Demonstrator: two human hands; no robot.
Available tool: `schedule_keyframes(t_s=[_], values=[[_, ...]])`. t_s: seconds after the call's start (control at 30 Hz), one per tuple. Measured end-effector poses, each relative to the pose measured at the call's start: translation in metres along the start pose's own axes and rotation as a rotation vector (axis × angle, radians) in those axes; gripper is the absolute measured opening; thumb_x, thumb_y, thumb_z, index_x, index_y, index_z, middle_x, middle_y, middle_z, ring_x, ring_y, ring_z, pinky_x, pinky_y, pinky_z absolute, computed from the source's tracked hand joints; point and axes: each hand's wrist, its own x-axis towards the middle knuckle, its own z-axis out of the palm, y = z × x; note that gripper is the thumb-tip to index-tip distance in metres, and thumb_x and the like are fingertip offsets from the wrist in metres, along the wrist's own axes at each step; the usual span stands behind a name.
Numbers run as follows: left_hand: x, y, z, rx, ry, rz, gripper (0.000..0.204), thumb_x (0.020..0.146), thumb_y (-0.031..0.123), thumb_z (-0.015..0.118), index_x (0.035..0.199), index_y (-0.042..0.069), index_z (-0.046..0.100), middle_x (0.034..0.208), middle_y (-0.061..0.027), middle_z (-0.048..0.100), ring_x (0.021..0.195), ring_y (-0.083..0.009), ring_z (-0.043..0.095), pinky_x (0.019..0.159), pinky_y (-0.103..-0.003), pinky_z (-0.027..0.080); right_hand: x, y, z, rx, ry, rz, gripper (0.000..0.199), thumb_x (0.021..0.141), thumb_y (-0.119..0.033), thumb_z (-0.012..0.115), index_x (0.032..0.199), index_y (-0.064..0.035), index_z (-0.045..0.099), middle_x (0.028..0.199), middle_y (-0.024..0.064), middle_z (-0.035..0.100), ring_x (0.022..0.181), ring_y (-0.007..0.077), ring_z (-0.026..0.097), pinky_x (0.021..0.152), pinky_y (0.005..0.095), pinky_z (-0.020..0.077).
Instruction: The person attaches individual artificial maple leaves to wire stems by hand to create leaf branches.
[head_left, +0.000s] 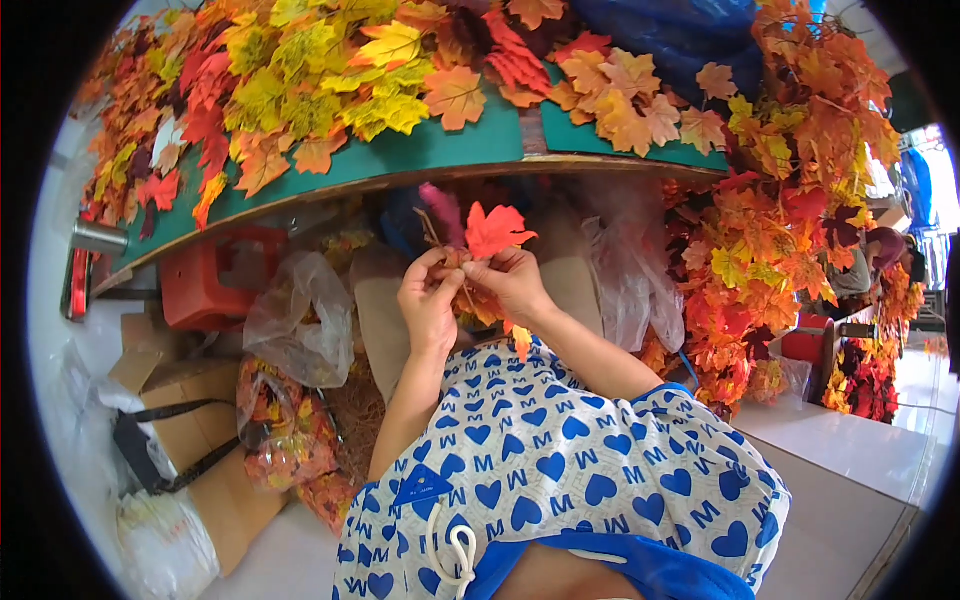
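Observation:
Above my lap and just below the table edge, my two hands are close together. My right hand (512,284) pinches the base of a red artificial maple leaf (494,231). My left hand (432,292) is closed, thumb against fingers, around a thin brown twig-like stem (428,228). Beside the stem stands a fuzzy-looking purple leaf or sprig (443,212). Orange and yellow leaves (521,342) hang below my right hand. My fingers hide where the leaf and stem meet.
Orange and yellow maple leaves (315,60) heap on the green table (430,148), with a dark blue plastic bag (670,35) behind. Leaf garlands (770,260) hang at right. Below left are a red plastic stool (215,280), clear bags (305,320) and a cardboard box (205,430). Another person (885,250) is at far right.

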Motion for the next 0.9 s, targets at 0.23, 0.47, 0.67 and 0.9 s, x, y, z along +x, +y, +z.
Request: schedule_keyframes(t_s=[0.23,0.47,0.67,0.9], values=[[-0.005,0.007,-0.004,0.167,-0.062,-0.038,0.027,0.075,-0.008,0.066,0.101,-0.001,0.061,0.093,-0.0069,0.064,0.084,-0.0128,0.061,0.078,-0.024,0.049,-0.009,-0.003,-0.009,-0.39,-0.101,0.03,0.014,0.084,-0.007,0.065,0.093,0.0025,0.062,0.083,0.0042,0.064,0.073,0.0096,0.06,0.065,0.0232,0.049],[0.002,0.005,-0.021,-0.231,-0.125,-0.424,0.016,0.088,0.017,0.061,0.093,0.002,0.062,0.086,-0.0075,0.065,0.069,-0.0145,0.061,0.061,-0.027,0.051,-0.02,0.007,-0.015,-0.191,-0.252,0.097,0.021,0.089,-0.009,0.059,0.106,0.0012,0.056,0.088,0.005,0.062,0.076,0.01,0.06,0.068,0.0226,0.0493],[0.003,-0.001,-0.024,-0.126,-0.028,-0.347,0.009,0.087,0.009,0.06,0.09,0.001,0.061,0.084,-0.0088,0.065,0.065,-0.0166,0.063,0.056,-0.028,0.052,-0.016,0.016,-0.009,-0.382,-0.203,-0.091,0.018,0.089,-0.006,0.058,0.106,-0.0003,0.059,0.089,0.0013,0.06,0.074,0.0079,0.057,0.065,0.0213,0.0482],[0.013,-0.011,-0.062,-0.455,-0.249,-0.347,0.014,0.084,0.003,0.06,0.097,-0.002,0.061,0.087,-0.0118,0.065,0.075,-0.0189,0.064,0.063,-0.03,0.054,-0.022,0.011,-0.013,-0.997,-0.328,-0.736,0.031,0.07,0.003,0.065,0.1,-0.0017,0.063,0.101,0.0129,0.054,0.092,0.028,0.058,0.074,0.0311,0.0496]])
